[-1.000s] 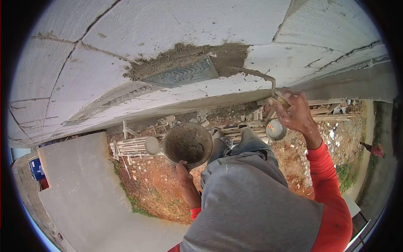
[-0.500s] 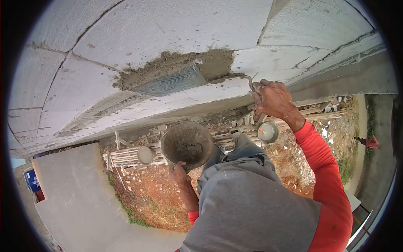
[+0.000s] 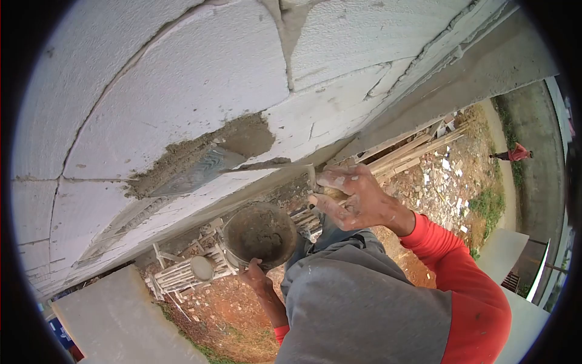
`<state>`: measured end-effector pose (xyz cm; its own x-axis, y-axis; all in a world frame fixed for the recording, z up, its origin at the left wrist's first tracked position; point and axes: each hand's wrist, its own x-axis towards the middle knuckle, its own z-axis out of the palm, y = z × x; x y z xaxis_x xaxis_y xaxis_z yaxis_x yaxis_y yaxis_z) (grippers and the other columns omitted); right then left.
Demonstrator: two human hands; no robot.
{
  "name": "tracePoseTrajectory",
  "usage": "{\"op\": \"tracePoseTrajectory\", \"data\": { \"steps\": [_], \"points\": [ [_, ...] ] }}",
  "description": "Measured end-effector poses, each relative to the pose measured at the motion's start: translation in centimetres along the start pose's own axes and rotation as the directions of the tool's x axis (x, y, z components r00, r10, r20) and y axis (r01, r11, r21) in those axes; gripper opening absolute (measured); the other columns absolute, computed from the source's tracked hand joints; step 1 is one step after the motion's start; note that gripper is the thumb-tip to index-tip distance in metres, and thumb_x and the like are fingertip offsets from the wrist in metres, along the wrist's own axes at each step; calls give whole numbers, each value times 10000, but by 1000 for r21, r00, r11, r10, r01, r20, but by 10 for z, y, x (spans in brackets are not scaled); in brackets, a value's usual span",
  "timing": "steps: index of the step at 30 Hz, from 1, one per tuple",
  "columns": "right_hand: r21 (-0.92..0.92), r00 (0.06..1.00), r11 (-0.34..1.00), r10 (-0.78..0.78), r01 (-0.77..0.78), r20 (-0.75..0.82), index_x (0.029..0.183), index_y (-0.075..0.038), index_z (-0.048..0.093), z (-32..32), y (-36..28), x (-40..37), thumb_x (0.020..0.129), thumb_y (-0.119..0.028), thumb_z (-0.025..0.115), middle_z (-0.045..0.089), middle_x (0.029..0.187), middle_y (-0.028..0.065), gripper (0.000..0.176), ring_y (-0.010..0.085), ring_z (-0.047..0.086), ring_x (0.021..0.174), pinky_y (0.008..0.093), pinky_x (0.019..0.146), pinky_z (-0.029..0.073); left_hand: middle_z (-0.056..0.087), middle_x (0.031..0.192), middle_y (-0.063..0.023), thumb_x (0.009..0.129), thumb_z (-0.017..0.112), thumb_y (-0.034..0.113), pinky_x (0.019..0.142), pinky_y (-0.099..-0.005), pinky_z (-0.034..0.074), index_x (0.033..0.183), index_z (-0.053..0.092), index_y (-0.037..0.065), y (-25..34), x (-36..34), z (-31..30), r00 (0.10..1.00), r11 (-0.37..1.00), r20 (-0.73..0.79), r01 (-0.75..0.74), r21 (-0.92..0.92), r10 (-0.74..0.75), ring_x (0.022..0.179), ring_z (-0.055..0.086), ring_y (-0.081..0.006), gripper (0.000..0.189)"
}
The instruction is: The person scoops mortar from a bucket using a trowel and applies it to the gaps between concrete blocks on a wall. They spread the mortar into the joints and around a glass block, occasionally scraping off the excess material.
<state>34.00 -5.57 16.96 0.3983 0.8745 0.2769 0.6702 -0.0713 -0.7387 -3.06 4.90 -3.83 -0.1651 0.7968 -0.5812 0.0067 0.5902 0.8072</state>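
Observation:
My right hand (image 3: 367, 197) grips a trowel (image 3: 311, 177) by its handle, fingers partly spread around it. The thin blade reaches left to the wall, with mortar along it. Beside the blade, a grey panel with wavy ridges (image 3: 203, 171) sits against the white block wall (image 3: 194, 79). Wet mortar (image 3: 245, 134) is spread along the panel's upper side. My left hand (image 3: 256, 275) is closed on the near rim of a dark bucket (image 3: 233, 233) that has mortar inside. The bucket is held below the wall, close to my legs.
Far below are bamboo scaffold poles (image 3: 212, 280) with a round container (image 3: 202, 268) on them. Planks (image 3: 418, 148) and white debris lie on reddish ground. A person in red (image 3: 518, 153) is on the path at right. A concrete slab (image 3: 115, 315) extends lower left.
The view has turned and shifted, so the wall slants more. My right hand has turned, its fingers spreading more around the trowel handle. My left hand keeps hold of the bucket.

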Motion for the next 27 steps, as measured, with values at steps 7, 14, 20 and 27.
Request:
{"op": "tracePoseTrajectory", "data": {
  "steps": [7,14,20,27],
  "points": [
    [-160,743,925,373,-345,556,1000,35,741,90,67,-62,956,-353,729,749,970,277,390,474,736,973,552,960,566,736,1021,-42,785,638,-80,792,-332,535,1192,730,-54,14,-18,64,976,978,207,-103,181,64,852,649,-189,418],
    [-314,879,946,215,-80,425,1024,-67,727,85,129,-66,856,-290,789,744,948,173,286,377,749,940,522,828,588,787,1041,-61,817,649,-40,832,-303,551,1196,736,-68,31,-46,134,900,889,426,-270,369,96,904,684,-141,390],
    [-250,825,968,126,19,550,1018,-61,718,103,133,-84,843,-281,794,737,988,145,292,343,746,992,509,870,576,805,1035,-98,832,670,40,834,-330,573,1288,728,-74,30,-44,161,846,804,532,-338,490,32,898,715,-164,474],
    [-327,847,872,456,-364,273,997,-39,710,118,144,-140,887,-275,763,718,1016,195,265,418,735,1001,523,880,583,809,1040,-217,835,664,119,897,-419,588,1339,693,-96,40,-44,173,744,653,666,-529,542,51,916,768,-289,549]
  ]
}}
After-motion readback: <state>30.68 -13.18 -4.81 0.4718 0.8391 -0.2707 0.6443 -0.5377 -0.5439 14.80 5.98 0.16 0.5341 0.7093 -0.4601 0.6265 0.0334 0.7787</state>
